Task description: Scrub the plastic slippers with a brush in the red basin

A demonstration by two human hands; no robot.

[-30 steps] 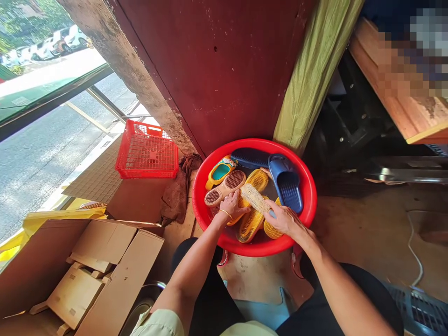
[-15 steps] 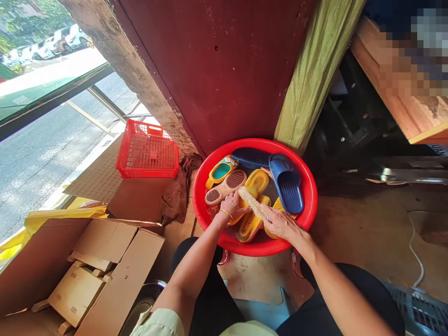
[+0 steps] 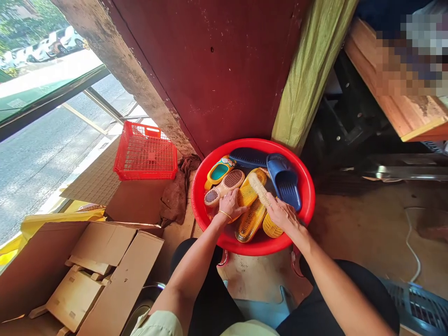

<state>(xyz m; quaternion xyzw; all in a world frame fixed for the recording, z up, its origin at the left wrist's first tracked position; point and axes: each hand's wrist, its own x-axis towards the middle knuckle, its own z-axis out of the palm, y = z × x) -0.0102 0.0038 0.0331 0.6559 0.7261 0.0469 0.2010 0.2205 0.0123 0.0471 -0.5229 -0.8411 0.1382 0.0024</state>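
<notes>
In the round red plastic tub (image 3: 255, 249), the right hand (image 3: 282, 213) keeps its grip closed around a pale-bristled brush (image 3: 258, 186), bristles against a textured yellow plastic slipper (image 3: 247, 193) near the tub's middle. The left hand (image 3: 229, 205) lies on that slipper's lower part, thumb and fingers spread apart. A ridged blue slide (image 3: 283, 175) sits at the tub's right side; a tan shoe with brown textured sole patches (image 3: 233, 179) lies at its left. Left of the tub stands a red plastic lattice crate (image 3: 150, 156).

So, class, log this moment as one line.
left hand: on yellow slipper | right hand: gripping scrub brush | red basin: slippers inside
</notes>
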